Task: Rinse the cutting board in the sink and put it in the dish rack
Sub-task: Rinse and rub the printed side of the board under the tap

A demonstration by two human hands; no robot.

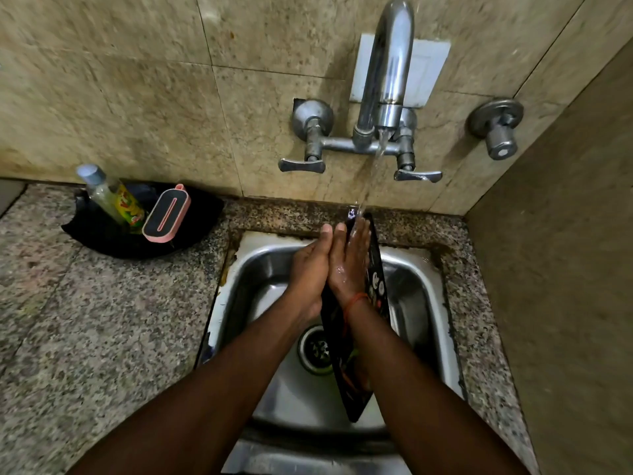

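A thin black cutting board (376,282) with a printed pattern stands on edge inside the steel sink (421,289), tilted slightly to the right, its top corner under the running water. My left hand (310,269) lies flat against the board's left face, fingers straight and together. Flat on its right face is my right hand (349,265), wet, with a red thread at the wrist. The board is pressed between both palms. Water falls from the tap (390,70) onto the board's top and my right fingers. No dish rack is in view.
A black tray (102,231) at the back left of the granite counter holds a dish-soap bottle (109,197) and a pink-edged scrubber (166,212). Two tap levers (301,165) stick out from the tiled wall. A side wall closes the right. The drain (313,347) sits at the sink's middle.
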